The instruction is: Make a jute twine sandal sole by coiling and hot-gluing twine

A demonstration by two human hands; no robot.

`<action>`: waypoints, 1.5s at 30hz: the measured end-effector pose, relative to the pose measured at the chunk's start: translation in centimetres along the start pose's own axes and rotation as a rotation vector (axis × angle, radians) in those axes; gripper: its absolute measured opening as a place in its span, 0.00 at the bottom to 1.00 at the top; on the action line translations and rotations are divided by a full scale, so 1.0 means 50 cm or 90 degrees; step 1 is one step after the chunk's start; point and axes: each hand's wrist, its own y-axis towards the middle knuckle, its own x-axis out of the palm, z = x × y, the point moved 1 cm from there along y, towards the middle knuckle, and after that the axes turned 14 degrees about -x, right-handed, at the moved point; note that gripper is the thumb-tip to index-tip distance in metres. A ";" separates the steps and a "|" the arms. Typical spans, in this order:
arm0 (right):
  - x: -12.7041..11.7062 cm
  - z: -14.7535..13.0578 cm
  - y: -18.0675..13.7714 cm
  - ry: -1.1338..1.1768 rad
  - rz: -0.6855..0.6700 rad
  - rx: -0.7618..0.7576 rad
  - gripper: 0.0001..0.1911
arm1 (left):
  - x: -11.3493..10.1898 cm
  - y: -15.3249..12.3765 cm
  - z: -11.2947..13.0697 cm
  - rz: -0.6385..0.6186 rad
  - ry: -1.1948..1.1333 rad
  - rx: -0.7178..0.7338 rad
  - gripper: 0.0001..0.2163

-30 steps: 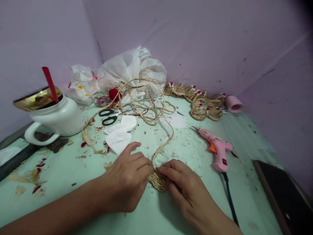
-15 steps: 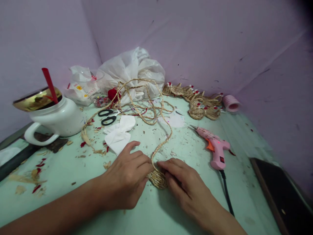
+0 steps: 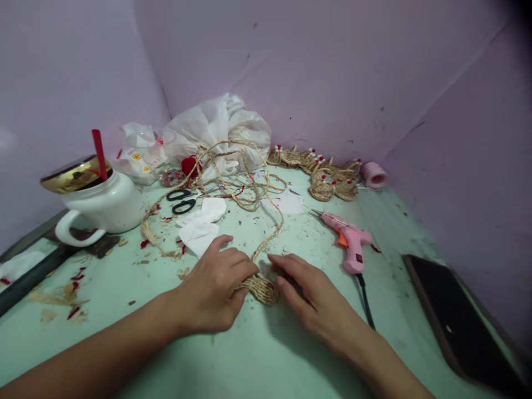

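A small flat coil of braided jute cord lies on the pale green table between my hands. My left hand is closed over the coil's left edge, fingers curled and pinching the cord where it rises from the coil. My right hand rests against the coil's right side with its fingers stretched out and pressing on it. The loose cord runs back from the coil into a tangled heap near the white plastic bag.
A pink glue gun with a black cable lies right of my hands. Black scissors, white cloth pieces, a white mug with a gold lid, finished jute pieces, a pink spool and a dark tablet surround them.
The view shifted slightly. My right fingers slid from pinching the cord end to lying stretched along the coil, and my left hand closed further over the coil's left side.
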 end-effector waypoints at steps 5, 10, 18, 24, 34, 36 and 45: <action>-0.012 -0.001 -0.030 -0.031 0.016 0.016 0.13 | 0.003 0.003 -0.003 -0.002 -0.024 -0.023 0.11; 0.000 0.013 -0.036 -0.073 -0.006 0.046 0.11 | 0.009 0.006 -0.001 0.002 -0.036 -0.033 0.09; 0.012 0.013 -0.035 -0.123 -0.011 0.036 0.08 | 0.016 0.006 0.009 0.003 -0.041 -0.017 0.09; 0.013 0.009 -0.034 -0.130 -0.020 0.066 0.07 | 0.015 0.009 0.012 -0.001 -0.036 -0.016 0.10; 0.030 -0.003 -0.019 -0.143 0.006 0.040 0.08 | 0.019 0.007 0.014 0.012 -0.027 -0.021 0.12; 0.037 0.000 -0.018 -0.121 0.024 0.032 0.07 | 0.020 0.007 0.013 0.019 -0.036 -0.018 0.14; 0.036 -0.015 -0.010 -0.136 0.027 0.062 0.04 | 0.020 0.007 0.014 0.040 -0.029 0.002 0.17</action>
